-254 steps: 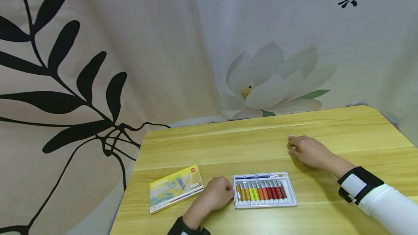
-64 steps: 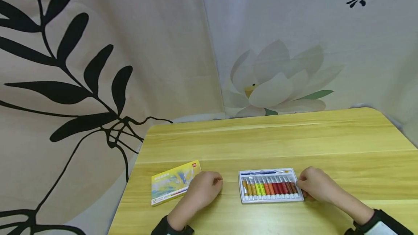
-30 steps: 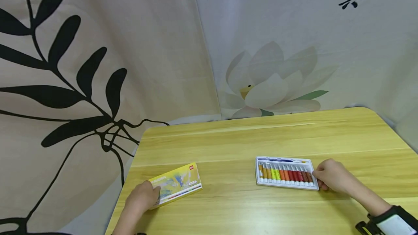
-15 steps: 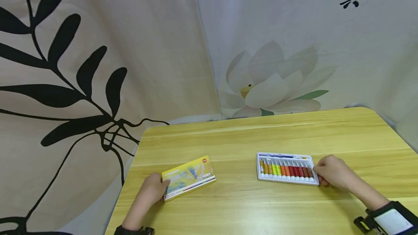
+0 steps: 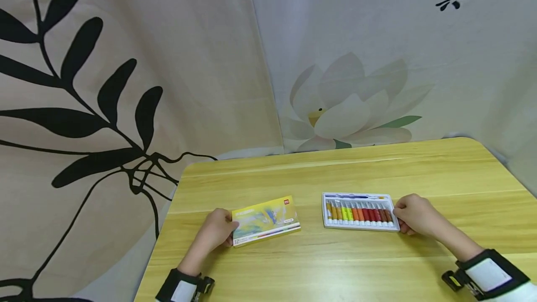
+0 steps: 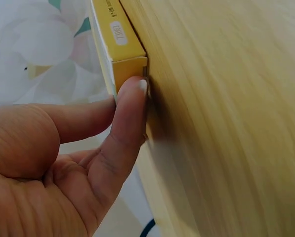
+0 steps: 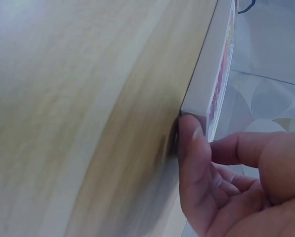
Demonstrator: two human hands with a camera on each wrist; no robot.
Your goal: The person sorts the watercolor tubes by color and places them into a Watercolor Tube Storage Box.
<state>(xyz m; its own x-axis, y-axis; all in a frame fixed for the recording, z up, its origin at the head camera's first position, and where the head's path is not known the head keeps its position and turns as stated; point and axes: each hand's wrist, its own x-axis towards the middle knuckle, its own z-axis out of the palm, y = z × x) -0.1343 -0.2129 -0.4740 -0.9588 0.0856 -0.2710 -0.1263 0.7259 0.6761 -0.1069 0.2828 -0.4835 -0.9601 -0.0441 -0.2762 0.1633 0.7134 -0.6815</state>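
Observation:
A yellow cardboard paint box (image 5: 264, 220) with a blue brush design lies on the table. My left hand (image 5: 216, 228) pinches its left end, thumb on top and a finger against the end face, as the left wrist view shows on the box (image 6: 121, 37) up close. To the right, a white tray (image 5: 361, 227) holds a row of paint tubes (image 5: 360, 213), running from ochre through yellow and red to brown. Above the tubes lies a blue paintbrush (image 5: 352, 196). My right hand (image 5: 415, 213) pinches the tray's right end; the right wrist view shows fingertips at its corner.
The wooden table (image 5: 335, 269) has rounded back corners. Behind it hangs a pale curtain (image 5: 201, 59) with black leaves and a white flower. A strip of bare tabletop separates the box from the tray.
The left hand has moved from between box and tray to the box's left end, then carried the box right and away. The tray went right with the right hand, then slightly back left.

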